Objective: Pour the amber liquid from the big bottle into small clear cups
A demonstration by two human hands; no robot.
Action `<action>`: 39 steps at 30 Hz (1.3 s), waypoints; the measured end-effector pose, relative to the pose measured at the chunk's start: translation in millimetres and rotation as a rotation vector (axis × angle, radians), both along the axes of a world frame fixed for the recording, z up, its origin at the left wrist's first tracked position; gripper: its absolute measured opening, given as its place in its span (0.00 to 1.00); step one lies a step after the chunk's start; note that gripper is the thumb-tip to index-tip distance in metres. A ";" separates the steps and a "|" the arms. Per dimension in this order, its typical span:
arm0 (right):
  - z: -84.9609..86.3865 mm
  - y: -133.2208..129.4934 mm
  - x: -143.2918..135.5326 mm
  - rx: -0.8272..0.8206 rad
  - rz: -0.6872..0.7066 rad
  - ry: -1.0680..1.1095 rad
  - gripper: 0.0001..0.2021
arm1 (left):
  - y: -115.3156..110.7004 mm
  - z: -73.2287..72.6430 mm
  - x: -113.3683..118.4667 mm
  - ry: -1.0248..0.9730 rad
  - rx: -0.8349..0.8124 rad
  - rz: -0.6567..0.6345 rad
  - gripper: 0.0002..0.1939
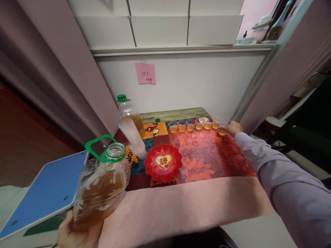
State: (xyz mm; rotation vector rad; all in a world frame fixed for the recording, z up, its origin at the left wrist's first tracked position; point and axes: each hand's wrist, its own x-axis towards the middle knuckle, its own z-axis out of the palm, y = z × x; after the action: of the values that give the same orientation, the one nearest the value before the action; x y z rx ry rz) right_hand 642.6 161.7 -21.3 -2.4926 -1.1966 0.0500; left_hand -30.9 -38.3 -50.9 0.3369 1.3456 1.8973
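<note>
My left hand [79, 230] holds a large clear jug [102, 186] of amber liquid from below. The jug is tilted; its neck is uncapped and has a green handle ring. Over at the table's far right, my right hand [234, 127] is closed at the last clear plastic cup [222, 129] of a row of several cups [190, 125], each with a little yellow liquid. A red scalloped dish [163, 162] sits mid-table, with stacked empty cups [131, 135] to its left.
A second jug [131, 115] with a green cap stands at the back left, and a small green cap [157, 120] lies near it. A blue board [49, 189] is at the left. Behind the table [178, 113] is a white wall with a pink note [145, 73].
</note>
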 end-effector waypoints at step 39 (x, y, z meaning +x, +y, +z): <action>66.9 -24.1 -426.6 -0.029 1.256 -0.223 0.15 | 5.6 -34.2 -3.8 -0.221 0.224 -0.008 0.15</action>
State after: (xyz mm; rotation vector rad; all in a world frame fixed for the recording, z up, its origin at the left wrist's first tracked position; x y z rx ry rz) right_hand 216.0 137.6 45.6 -1.3924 -2.6256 0.1123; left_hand -34.7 -32.7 -85.1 0.2344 0.9893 2.0178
